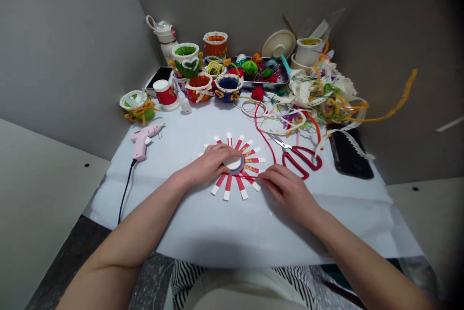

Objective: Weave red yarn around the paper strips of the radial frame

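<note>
A paper cup (228, 185) cut into red-and-white strips lies splayed flat like a sunburst on the white-covered table. My left hand (210, 162) rests over its round middle, the fingers curled around the base and holding it down. To the right, my right hand (288, 188) pinches a red yarn (248, 176), drawn taut from the base across the strips. Beyond my right fingers, the yarn runs up to a small red yarn ball (257, 93). Red-handled scissors (295, 154) lie partly spread just behind my right hand.
A pink glue gun (143, 141) with a black cord lies left. Several yarn-covered cups (228, 89), a red paper cup (166, 95) and a glue bottle (183, 101) stand behind. Lace and yarn scraps (315, 90) pile up right, beside a black phone (351, 154). A metal tray (284, 78) holds yarn balls.
</note>
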Motion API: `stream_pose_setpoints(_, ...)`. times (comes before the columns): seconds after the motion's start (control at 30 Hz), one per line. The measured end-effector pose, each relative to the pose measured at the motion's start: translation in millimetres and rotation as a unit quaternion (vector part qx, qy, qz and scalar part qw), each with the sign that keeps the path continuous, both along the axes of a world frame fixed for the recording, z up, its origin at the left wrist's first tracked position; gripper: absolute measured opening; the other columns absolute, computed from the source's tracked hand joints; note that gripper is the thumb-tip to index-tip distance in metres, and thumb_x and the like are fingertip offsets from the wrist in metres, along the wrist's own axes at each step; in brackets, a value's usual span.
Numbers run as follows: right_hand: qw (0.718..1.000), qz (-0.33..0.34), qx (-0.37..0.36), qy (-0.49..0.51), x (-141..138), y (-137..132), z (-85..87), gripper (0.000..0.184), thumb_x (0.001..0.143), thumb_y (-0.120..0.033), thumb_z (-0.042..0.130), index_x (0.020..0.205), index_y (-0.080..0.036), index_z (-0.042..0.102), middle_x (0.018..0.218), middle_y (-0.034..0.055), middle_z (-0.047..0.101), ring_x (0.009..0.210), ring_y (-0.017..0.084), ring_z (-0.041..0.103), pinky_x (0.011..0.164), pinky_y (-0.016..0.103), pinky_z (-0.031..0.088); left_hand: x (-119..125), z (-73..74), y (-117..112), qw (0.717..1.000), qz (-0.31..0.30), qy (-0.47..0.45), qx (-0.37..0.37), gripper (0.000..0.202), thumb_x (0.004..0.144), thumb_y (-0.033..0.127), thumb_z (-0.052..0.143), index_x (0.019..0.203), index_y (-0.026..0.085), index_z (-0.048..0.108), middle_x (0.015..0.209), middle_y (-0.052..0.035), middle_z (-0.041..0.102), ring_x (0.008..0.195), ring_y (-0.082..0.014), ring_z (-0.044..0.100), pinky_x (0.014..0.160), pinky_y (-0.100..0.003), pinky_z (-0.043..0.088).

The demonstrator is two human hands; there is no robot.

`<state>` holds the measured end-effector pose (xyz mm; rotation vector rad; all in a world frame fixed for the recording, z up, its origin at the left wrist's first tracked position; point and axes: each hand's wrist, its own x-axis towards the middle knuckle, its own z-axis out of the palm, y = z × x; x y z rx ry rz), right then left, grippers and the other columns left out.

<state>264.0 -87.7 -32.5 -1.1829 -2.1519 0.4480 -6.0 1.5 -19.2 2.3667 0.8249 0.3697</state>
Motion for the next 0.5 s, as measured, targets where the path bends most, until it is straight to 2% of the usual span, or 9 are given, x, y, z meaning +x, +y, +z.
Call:
stream_pose_setpoints(0.3,0.993,0.034,0.071,-0.089,-1.1,-42.9,-12.8,0.026,0.101,-0.01,0.046,0.106,-0.017,0.071,0.091,0.0109,0.069,0.081,0.021,0.061,0.069,0.035,0.054,-2.5,-2.4,2.5,1.0,-0.013,-0.002,-0.004,0.044,0.096,0.011,0.06,0.136,0.028,0.055,0.143,-0.0077,0.063,0.134,-0.0274,0.052,0.113,-0.053,0.037)
stream_pose_setpoints(0.4,0.992,0.014,0.07,-0.105,1.3,-41.5,-15.1,0.028,0.101,-0.009,0.045,0.104,-0.017,0.072,0.09,0.0113,0.069,0.081,0.022,0.061,0.069,0.036,0.053,-3.0,-3.4,3.0,1.0,-0.012,-0.007,-0.002,0.043,0.096,0.013,0.061,0.136,0.029,0.056,0.142,-0.0076,0.063,0.134,-0.0275,0.053,0.112,-0.053,0.038)
stream_pose_setpoints(0.5,0.992,-0.027,0.063,-0.102,5.8,-28.5,-13.6,0.026,0.101,-0.012,0.046,0.103,-0.018,0.072,0.092,0.0118,0.068,0.083,0.023,0.062,0.072,0.037,0.054,-3.5,-4.3,3.9,1.0,-0.017,-0.013,-0.004,0.043,0.096,0.013,0.061,0.136,0.028,0.057,0.141,-0.0083,0.063,0.134,-0.0278,0.053,0.111,-0.054,0.039)
